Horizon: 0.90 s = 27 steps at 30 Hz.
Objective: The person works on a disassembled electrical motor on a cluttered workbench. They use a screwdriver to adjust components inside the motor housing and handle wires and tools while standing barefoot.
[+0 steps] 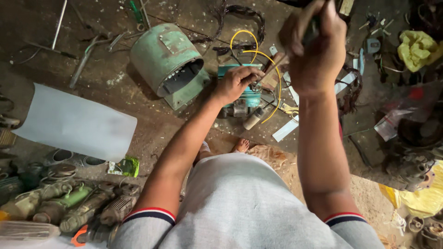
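- Teal metal, boxy and small, is the motor part (pixel 249 94) I see on the dirty floor, right under my hands.
- My left hand (pixel 236 82) rests on top of that teal part, with its fingers curled down around something small I cannot make out.
- My right hand (pixel 314 46) is up high and close to the camera, closed tight around the dark handle of a thin tool (pixel 272 69).
- That tool slants down from my right fist to a spot just beside my left fingers.
- My raised right hand and arm hide part of the floor behind them.
- Bent yellow wires (pixel 258 53) loop up over the teal part and down its right side.
- One big, round, green metal motor shell (pixel 168 62) lies on its side just left of the teal part, open end facing it.
- One small white tube-shaped piece (pixel 253 119) lies by the near edge of the teal part.
- Flat white strips (pixel 286 129) lie on the floor to its right.
- One large pale grey sheet (pixel 76 122) lies well to the left.
- Old dusty power tools (pixel 78 207) are piled at the bottom left.
- One crumpled yellow bag (pixel 417 48) sits far right at the top.
- My bare toes (pixel 240 145) peek out near my grey shirt.
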Available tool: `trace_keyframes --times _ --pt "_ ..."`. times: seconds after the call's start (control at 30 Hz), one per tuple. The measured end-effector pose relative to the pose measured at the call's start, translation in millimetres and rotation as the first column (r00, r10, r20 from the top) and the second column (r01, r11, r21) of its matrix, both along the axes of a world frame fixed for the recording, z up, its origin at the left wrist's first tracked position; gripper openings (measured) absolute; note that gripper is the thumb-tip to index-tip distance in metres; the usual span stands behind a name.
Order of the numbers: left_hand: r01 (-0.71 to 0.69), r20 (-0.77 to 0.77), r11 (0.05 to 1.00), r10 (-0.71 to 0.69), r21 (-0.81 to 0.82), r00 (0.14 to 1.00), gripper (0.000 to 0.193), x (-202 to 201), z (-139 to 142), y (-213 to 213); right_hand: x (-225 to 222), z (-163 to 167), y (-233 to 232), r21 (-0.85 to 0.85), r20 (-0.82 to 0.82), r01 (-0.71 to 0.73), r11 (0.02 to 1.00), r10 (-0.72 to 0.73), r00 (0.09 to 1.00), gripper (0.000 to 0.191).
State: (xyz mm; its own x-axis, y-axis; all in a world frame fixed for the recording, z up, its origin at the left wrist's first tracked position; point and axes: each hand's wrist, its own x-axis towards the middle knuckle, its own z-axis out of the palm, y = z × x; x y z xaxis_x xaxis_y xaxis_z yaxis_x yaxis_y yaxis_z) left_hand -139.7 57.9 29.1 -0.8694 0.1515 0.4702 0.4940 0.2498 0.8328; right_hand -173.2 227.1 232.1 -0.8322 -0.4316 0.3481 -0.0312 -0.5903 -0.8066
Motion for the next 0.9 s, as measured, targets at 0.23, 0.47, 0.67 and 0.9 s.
trace_keyframes --times 0.23,0.47,0.67,0.9 --pt "0.036 -0.035 0.996 -0.039 -0.083 0.999 0.016 -1 -1 3 17 9 -24 0.065 -0.208 0.204 0.977 -0.187 0.960 0.041" --pt "0.018 -0.087 0.999 -0.021 -0.031 0.996 0.010 -1 9 1 25 33 -18 0.128 -0.109 0.072 0.989 -0.059 0.992 0.040" --pt "-0.014 -0.119 0.995 0.002 -0.095 0.993 0.013 -2 10 5 19 24 -22 0.129 -0.209 0.240 0.962 -0.210 0.955 0.038" --pt "-0.006 -0.107 0.996 -0.003 -0.088 0.994 0.009 -3 5 4 16 25 0 0.018 0.055 -0.084 0.996 0.083 0.995 0.032"
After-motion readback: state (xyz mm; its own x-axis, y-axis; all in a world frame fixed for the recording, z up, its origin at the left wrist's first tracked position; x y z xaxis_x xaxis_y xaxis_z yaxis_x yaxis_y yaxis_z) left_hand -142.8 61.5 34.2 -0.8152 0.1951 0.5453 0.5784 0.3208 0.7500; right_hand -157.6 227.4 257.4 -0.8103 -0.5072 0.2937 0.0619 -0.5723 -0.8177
